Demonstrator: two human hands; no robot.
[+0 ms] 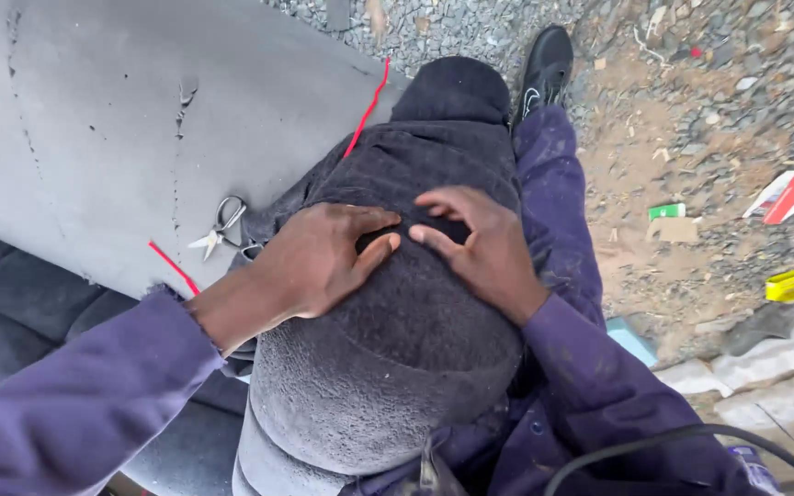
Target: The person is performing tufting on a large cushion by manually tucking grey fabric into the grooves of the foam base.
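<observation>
hands (pixel 406 248) flat on dark fabric (pixel 388 349), side by side

Soft, even daylight fills the view; nothing casts a hard shadow. The dark fabric (pixel 397 303) at centre reads dim, with only faint shade under the left hand (pixel 319 257) and right hand (pixel 480 243). The gravel ground (pixel 691 110) toward two o'clock is brightest. No glare. Focus is sharp at centre; wide-angle bending stretches the edges, strongest at eight o'clock.

Left hand (pixel 323 257) and right hand (pixel 480 243) press dark fabric (pixel 397 340) over a rounded cushion, scissors (pixel 221 225) nearby.
</observation>
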